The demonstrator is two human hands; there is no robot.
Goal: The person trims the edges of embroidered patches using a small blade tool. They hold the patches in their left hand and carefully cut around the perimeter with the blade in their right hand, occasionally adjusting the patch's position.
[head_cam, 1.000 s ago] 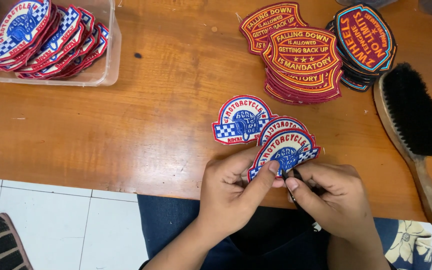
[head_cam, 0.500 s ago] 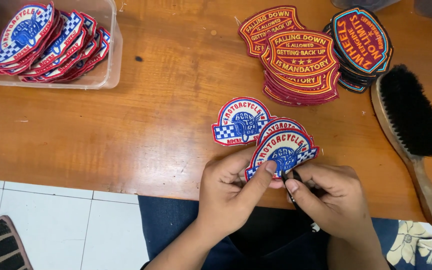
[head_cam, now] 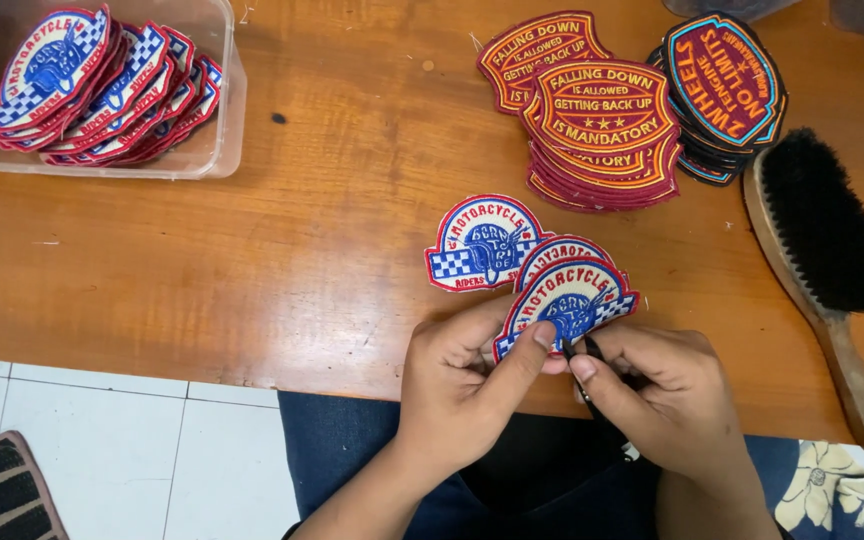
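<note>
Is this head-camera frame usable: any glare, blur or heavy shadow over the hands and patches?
Head view: even, soft light; a mild sheen on the wooden table, no harsh glare. The patch pinched by the left hand is sharp, its embroidery clear. The right hand shades a small dark tool, too hidden to identify. The brush bristles read as solid black. Slight wide-angle bowing at the table edge.

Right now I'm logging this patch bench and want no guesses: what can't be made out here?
- Small dark tool in the right hand: head view, mostly hidden by fingers.
- Held patch: lower edge covered by the left hand.
- Second patch behind: mostly covered.
- Clear tub: cut by top edge.
</note>
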